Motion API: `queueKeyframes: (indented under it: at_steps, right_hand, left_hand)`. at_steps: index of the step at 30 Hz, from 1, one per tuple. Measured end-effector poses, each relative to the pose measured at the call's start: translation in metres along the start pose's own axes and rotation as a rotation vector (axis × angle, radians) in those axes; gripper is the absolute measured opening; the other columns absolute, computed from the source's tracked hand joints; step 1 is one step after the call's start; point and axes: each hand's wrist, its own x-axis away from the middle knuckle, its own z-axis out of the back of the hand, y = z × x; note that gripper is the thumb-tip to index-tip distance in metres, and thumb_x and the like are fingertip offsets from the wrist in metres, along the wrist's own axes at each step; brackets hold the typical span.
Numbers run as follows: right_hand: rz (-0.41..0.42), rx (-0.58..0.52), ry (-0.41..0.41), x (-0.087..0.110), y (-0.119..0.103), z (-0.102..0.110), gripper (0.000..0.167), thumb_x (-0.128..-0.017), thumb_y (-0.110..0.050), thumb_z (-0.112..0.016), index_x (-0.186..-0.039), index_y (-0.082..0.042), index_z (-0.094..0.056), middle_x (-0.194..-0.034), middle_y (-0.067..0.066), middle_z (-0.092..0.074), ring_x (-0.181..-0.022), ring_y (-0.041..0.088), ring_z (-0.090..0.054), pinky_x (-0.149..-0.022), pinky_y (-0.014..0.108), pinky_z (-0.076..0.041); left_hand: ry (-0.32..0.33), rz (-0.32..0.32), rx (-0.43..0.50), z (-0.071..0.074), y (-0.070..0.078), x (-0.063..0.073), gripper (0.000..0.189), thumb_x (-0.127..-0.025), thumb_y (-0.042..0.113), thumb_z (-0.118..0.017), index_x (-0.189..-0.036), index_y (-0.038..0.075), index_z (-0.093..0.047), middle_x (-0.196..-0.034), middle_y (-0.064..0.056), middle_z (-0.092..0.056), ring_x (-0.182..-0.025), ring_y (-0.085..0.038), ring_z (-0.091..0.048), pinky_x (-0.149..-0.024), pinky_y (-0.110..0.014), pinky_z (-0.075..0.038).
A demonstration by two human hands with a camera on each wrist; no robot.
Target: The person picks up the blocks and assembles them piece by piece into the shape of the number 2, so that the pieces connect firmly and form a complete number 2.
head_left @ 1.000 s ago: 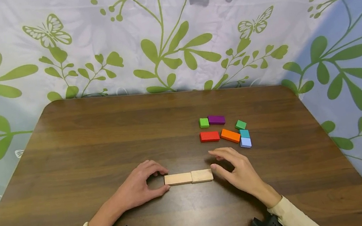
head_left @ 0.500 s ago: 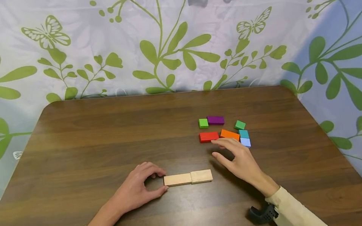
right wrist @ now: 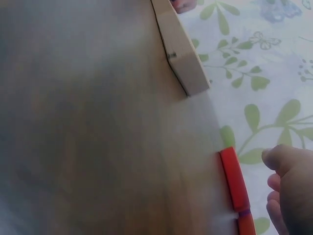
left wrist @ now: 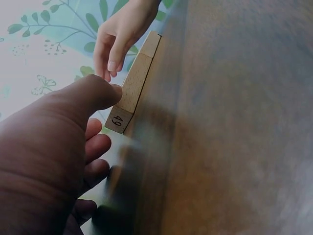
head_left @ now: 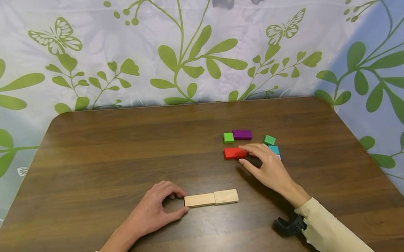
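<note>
Two plain wooden blocks lie end to end on the table, the left block [head_left: 199, 200] against the right block [head_left: 226, 197]. My left hand [head_left: 154, 209] rests at the left end of this row, thumb and fingers apart on either side of its corner. In the left wrist view the thumb overlaps the block marked 49 [left wrist: 117, 120]. My right hand [head_left: 271, 173] hovers with parted, bent fingers beside the red block [head_left: 234, 153], holding nothing visible. It hides the orange block in the head view; part of that orange block [right wrist: 247, 226] shows in the right wrist view.
Behind the red block sit a light green block [head_left: 228, 138] and a purple block [head_left: 242, 134], touching. A darker green block [head_left: 270, 139] and a teal block [head_left: 274, 149] lie beyond the right hand. A leaf-patterned cloth [head_left: 100, 50] hangs behind the table [head_left: 112, 146].
My right hand has moved from the right end of the wooden row, away from me, to over the orange block. The left hand and the wooden blocks have stayed in place.
</note>
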Motion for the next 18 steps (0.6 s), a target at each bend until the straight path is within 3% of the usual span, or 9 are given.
queueKeyframes:
  at_steps: [6,18]
  right_hand:
    - [-0.022,0.036,-0.022,-0.007,0.004,0.002,0.043,-0.090,-0.020,-0.083,-0.129,-0.008,-0.071,-0.125,0.010,-0.071,-0.116,0.029,-0.062,-0.096,0.051,-0.053]
    - [-0.016,0.073,-0.114,-0.016,0.013,0.000,0.046,-0.091,-0.024,-0.081,-0.132,-0.007,-0.069,-0.129,0.012,-0.070,-0.119,0.032,-0.059,-0.098,0.051,-0.052]
  left_hand:
    - [-0.006,0.014,0.005,0.001,0.002,-0.001,0.028,-0.085,0.030,-0.087,-0.106,0.025,-0.069,-0.103,0.014,-0.067,-0.092,-0.005,-0.057,-0.082,-0.026,-0.051]
    - [-0.014,0.011,0.009,0.002,0.001,-0.001,0.027,-0.085,0.029,-0.087,-0.105,0.025,-0.070,-0.102,0.013,-0.068,-0.091,-0.005,-0.058,-0.082,-0.026,-0.051]
